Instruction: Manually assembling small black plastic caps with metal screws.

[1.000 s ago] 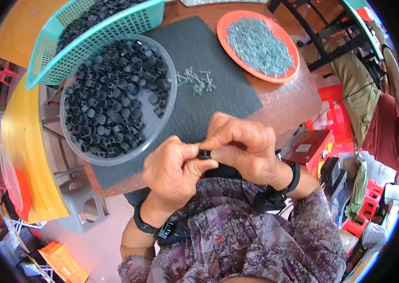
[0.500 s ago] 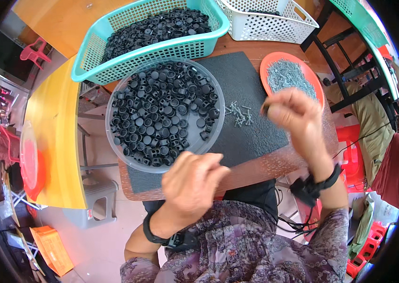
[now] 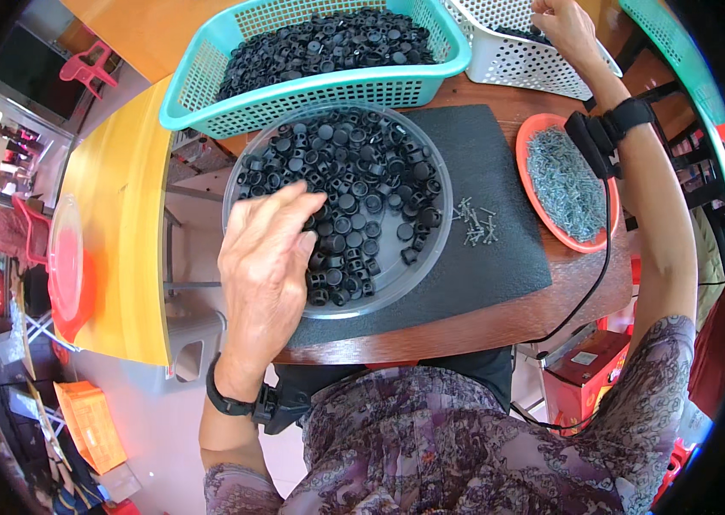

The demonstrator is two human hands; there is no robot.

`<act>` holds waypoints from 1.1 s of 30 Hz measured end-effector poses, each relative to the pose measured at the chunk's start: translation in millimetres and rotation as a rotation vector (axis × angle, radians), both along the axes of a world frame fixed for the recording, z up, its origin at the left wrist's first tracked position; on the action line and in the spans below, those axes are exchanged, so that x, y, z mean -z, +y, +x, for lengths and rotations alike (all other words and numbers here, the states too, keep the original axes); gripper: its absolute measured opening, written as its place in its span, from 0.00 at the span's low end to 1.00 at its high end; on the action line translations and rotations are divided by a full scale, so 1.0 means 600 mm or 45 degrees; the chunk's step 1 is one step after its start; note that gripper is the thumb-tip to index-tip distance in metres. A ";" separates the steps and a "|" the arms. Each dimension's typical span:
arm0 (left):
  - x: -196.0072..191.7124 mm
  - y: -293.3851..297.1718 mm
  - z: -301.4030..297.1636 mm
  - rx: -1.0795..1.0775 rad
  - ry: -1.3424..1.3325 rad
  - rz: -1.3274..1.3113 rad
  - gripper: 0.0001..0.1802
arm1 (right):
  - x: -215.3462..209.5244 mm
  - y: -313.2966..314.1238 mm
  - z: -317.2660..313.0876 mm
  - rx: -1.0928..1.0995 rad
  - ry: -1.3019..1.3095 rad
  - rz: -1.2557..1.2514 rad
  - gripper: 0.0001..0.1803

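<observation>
The left hand (image 3: pixel 270 257) lies over the near left part of a round clear tray (image 3: pixel 418 275), palm down, fingers (image 3: pixel 298 204) loosely spread and resting on the black caps (image 3: pixel 354 184) that fill the tray — it is not closed on any of them that can be seen. The tray sits on a dark mat (image 3: pixel 500 266) near the front edge of the table (image 3: pixel 500 322), toward its left side.

The right hand (image 3: pixel 564 26) is stretched out to the far right corner, into a white basket (image 3: pixel 521 56); its fingers are bent down inside the basket, and whether they hold anything cannot be told. A black band (image 3: pixel 628 114) is on that wrist, with a cable (image 3: pixel 598 275) hanging from it toward the front edge.

A teal basket (image 3: pixel 311 90) heaped with more black caps stands along the far edge, touching the tray's far rim and just left of the white basket. An orange plate (image 3: pixel 534 184) of small grey screws (image 3: pixel 564 184) sits at the right edge of the mat, and a few loose screws (image 3: pixel 476 223) lie on the mat between tray and plate.
</observation>
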State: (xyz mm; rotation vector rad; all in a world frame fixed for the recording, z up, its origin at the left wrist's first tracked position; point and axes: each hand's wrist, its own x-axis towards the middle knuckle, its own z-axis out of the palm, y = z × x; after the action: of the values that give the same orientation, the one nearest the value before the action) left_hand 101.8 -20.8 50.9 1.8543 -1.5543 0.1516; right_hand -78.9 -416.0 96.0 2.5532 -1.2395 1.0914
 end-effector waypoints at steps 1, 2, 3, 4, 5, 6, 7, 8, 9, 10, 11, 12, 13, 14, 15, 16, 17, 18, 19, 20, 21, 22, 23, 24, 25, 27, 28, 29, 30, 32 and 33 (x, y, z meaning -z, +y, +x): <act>0.002 -0.005 0.004 -0.007 0.005 0.012 0.14 | 0.007 0.002 0.005 -0.007 0.005 0.012 0.11; 0.005 -0.011 0.006 0.066 -0.107 0.040 0.16 | 0.014 0.006 0.008 -0.030 -0.011 -0.075 0.11; 0.008 -0.014 0.004 0.144 -0.218 0.066 0.18 | 0.020 0.011 0.008 -0.049 -0.028 -0.164 0.11; 0.008 -0.017 0.001 0.169 -0.267 0.111 0.18 | 0.023 0.034 0.012 -0.083 -0.075 -0.180 0.10; 0.008 -0.017 0.003 0.170 -0.264 0.118 0.18 | 0.026 0.053 0.014 -0.082 -0.072 -0.172 0.10; 0.008 -0.015 0.004 0.190 -0.316 0.178 0.17 | 0.029 0.072 0.013 -0.175 -0.042 -0.207 0.10; 0.009 -0.009 0.007 0.208 -0.370 0.240 0.16 | 0.034 0.089 0.012 -0.269 -0.015 -0.241 0.09; 0.014 -0.005 0.010 0.214 -0.354 0.184 0.13 | 0.038 0.104 0.004 -0.264 -0.016 -0.236 0.09; 0.013 0.000 0.011 0.218 -0.356 0.188 0.13 | 0.042 0.119 -0.002 -0.411 -0.030 -0.183 0.09; 0.013 0.009 0.012 0.228 -0.320 0.181 0.12 | 0.050 0.134 -0.003 -0.570 -0.047 -0.126 0.09; 0.011 0.015 0.009 0.250 -0.286 0.167 0.12 | 0.048 0.153 -0.012 -0.565 -0.050 -0.124 0.09; 0.011 0.018 0.007 0.263 -0.289 0.159 0.11 | 0.043 0.174 -0.018 -0.614 -0.026 -0.094 0.09; 0.012 0.022 0.004 0.264 -0.286 0.164 0.11 | 0.041 0.193 -0.021 -0.666 0.001 -0.060 0.08; 0.013 0.024 0.004 0.289 -0.257 0.168 0.11 | 0.047 0.210 -0.020 -0.667 0.001 -0.057 0.08; 0.013 0.026 0.005 0.313 -0.228 0.172 0.11 | 0.055 0.226 -0.017 -0.710 -0.050 -0.069 0.08; 0.011 0.028 0.009 0.323 -0.156 0.201 0.12 | 0.057 0.242 -0.015 -0.748 -0.100 -0.086 0.09; 0.008 0.026 0.008 0.316 -0.155 0.206 0.12 | 0.057 0.259 -0.007 -0.756 -0.101 -0.082 0.09; 0.004 0.017 0.007 0.266 -0.219 0.176 0.11 | 0.056 0.276 0.002 -0.836 -0.087 -0.068 0.08; 0.002 0.006 0.007 0.224 -0.282 0.140 0.11 | 0.054 0.287 0.008 -0.907 -0.067 -0.058 0.08; 0.009 -0.002 0.012 0.306 -0.298 0.146 0.12 | 0.059 0.294 0.016 -0.968 -0.102 -0.075 0.08; 0.017 -0.005 0.013 0.351 -0.325 0.174 0.12 | 0.062 0.302 0.022 -0.969 -0.101 -0.073 0.08; 0.019 -0.005 0.013 0.364 -0.343 0.156 0.12 | 0.065 0.309 0.025 -1.016 -0.115 -0.033 0.08; 0.022 -0.004 0.013 0.377 -0.361 0.138 0.12 | 0.068 0.313 0.026 -1.063 -0.129 0.008 0.08; 0.020 -0.001 0.015 0.382 -0.357 0.140 0.12 | 0.071 0.314 0.027 -1.083 -0.125 0.024 0.09; 0.014 0.006 0.018 0.356 -0.351 0.153 0.11 | 0.072 0.318 0.025 -1.083 -0.123 0.030 0.09; 0.007 0.015 0.022 0.331 -0.338 0.171 0.09 | 0.070 0.329 0.018 -1.081 -0.071 0.116 0.09; 0.007 0.018 0.024 0.319 -0.324 0.171 0.09 | 0.071 0.332 0.015 -1.082 -0.069 0.121 0.09; 0.006 0.020 0.025 0.307 -0.311 0.171 0.08 | 0.072 0.333 0.010 -1.095 -0.025 0.119 0.09; 0.001 0.021 0.022 0.297 -0.301 0.207 0.08 | 0.074 0.335 0.007 -1.107 0.020 0.116 0.10; 0.000 0.020 0.023 0.291 -0.290 0.212 0.07 | 0.076 0.340 0.004 -1.118 0.018 0.131 0.10; 0.000 0.020 0.023 0.285 -0.282 0.214 0.07 | 0.077 0.343 0.003 -1.127 0.014 0.143 0.10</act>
State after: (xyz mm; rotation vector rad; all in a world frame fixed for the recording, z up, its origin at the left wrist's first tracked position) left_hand 115.5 -8.6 50.7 1.8218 -1.9689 0.1303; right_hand -77.1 -210.3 50.0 3.2604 -0.0952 1.1094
